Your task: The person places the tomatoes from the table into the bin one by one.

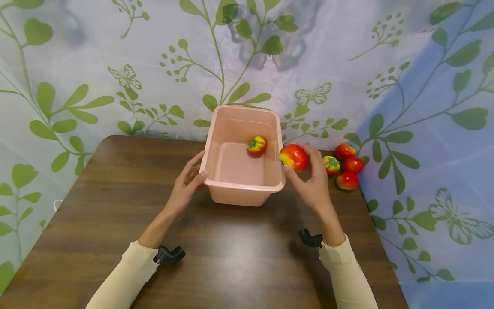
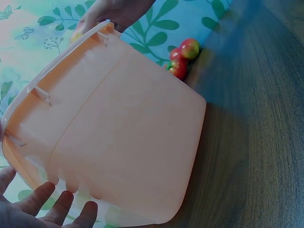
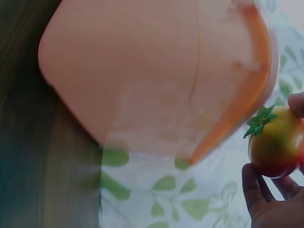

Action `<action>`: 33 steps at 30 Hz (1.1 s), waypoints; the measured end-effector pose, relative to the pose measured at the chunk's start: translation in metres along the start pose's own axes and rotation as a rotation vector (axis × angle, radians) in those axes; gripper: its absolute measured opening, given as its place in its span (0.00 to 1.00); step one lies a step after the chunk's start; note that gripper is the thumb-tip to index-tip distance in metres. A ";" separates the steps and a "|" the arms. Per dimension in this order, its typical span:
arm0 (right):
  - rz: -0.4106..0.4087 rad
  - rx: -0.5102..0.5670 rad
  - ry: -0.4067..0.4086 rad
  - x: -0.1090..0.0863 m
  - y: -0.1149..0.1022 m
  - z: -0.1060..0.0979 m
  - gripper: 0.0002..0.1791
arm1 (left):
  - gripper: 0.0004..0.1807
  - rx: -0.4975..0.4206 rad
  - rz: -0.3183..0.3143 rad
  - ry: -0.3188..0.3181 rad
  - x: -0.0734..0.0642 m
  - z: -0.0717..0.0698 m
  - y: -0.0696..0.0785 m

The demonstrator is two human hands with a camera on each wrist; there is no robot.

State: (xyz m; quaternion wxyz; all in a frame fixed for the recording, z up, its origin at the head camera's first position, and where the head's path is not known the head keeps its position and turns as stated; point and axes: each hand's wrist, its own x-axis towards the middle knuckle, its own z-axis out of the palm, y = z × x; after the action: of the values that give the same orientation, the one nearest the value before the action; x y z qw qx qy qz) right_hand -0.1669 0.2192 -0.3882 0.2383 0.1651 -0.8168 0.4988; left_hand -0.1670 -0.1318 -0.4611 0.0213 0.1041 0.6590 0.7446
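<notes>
A pink plastic basin (image 1: 241,195) stands on the wooden table. My left hand (image 1: 188,182) holds its left side, with the thumb at the rim and the fingertips (image 2: 61,206) against the outer wall. Just outside the basin's right rim, my right hand (image 1: 314,184) grips a red and yellow toy tomato (image 1: 294,157) between thumb and fingers. Its green stem top (image 3: 260,121) shows in the right wrist view. Another toy tomato (image 1: 257,146) lies inside the basin, toward its right wall.
Several more toy tomatoes (image 1: 347,180) sit in a cluster at the table's back right edge. A leaf-patterned cloth (image 1: 146,77) hangs behind and to the right of the table (image 1: 127,193).
</notes>
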 end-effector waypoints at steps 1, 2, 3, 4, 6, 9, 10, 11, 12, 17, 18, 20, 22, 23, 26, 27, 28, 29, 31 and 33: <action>-0.006 0.007 -0.017 0.000 -0.004 0.002 0.36 | 0.33 0.000 0.001 -0.001 0.000 0.000 0.000; -0.012 0.010 -0.034 -0.001 -0.008 0.004 0.36 | 0.33 0.000 0.001 -0.002 0.000 0.001 -0.001; -0.017 0.017 -0.050 -0.002 -0.011 0.006 0.36 | 0.33 -0.001 0.001 -0.002 0.001 0.001 -0.001; -0.021 0.018 -0.062 -0.002 -0.014 0.008 0.36 | 0.33 -0.002 0.002 -0.002 0.001 0.001 -0.002; -0.029 0.019 -0.083 -0.004 -0.017 0.011 0.36 | 0.33 -0.004 0.002 -0.004 0.001 0.000 -0.003; -0.039 0.022 -0.101 -0.006 -0.015 0.016 0.37 | 0.33 -0.007 0.004 -0.007 0.001 0.000 -0.003; -0.041 0.018 -0.103 -0.007 -0.012 0.017 0.37 | 0.33 -0.007 0.004 -0.008 0.001 0.000 -0.003; -0.043 0.014 -0.104 -0.007 -0.009 0.019 0.38 | 0.33 -0.008 0.004 -0.008 0.001 0.000 -0.003; -0.044 0.010 -0.104 -0.007 -0.005 0.020 0.38 | 0.33 -0.008 0.004 -0.008 0.001 0.000 -0.003; -0.046 -0.027 -0.110 -0.007 0.013 0.023 0.41 | 0.33 -0.002 0.005 -0.007 0.001 -0.001 -0.003; -0.049 -0.037 -0.115 -0.007 0.015 0.023 0.41 | 0.33 0.000 0.005 -0.007 0.001 -0.001 -0.003; -0.055 -0.047 -0.127 -0.008 0.017 0.022 0.42 | 0.33 -0.001 0.007 -0.009 0.001 -0.001 -0.003; -0.061 -0.046 -0.140 -0.008 0.018 0.022 0.42 | 0.33 -0.004 0.006 -0.009 0.001 -0.001 -0.004; -0.065 -0.047 -0.144 -0.008 0.018 0.022 0.42 | 0.33 -0.005 0.005 -0.008 0.001 -0.001 -0.003; -0.071 -0.049 -0.147 -0.009 0.018 0.021 0.42 | 0.33 -0.007 0.005 -0.005 0.001 -0.001 -0.003; -0.073 -0.051 -0.144 -0.009 0.019 0.021 0.41 | 0.33 -0.005 0.004 -0.004 0.001 -0.001 -0.003; -0.074 -0.054 -0.142 -0.009 0.019 0.021 0.41 | 0.33 -0.003 0.003 -0.003 0.001 -0.001 -0.002; -0.072 -0.060 -0.140 -0.009 0.019 0.021 0.41 | 0.33 -0.003 0.002 -0.003 0.001 -0.001 -0.002; -0.067 -0.068 -0.137 -0.010 0.019 0.021 0.41 | 0.33 -0.002 0.001 -0.003 0.001 -0.001 -0.002; -0.053 -0.076 -0.140 -0.010 0.019 0.021 0.40 | 0.33 0.001 -0.002 -0.002 0.001 -0.001 -0.003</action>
State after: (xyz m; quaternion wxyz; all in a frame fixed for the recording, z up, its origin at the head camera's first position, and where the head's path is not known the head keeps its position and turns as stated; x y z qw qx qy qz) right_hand -0.1729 0.2093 -0.4158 0.2000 0.2121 -0.8451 0.4482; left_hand -0.1680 -0.1319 -0.4641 0.0224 0.1042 0.6594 0.7442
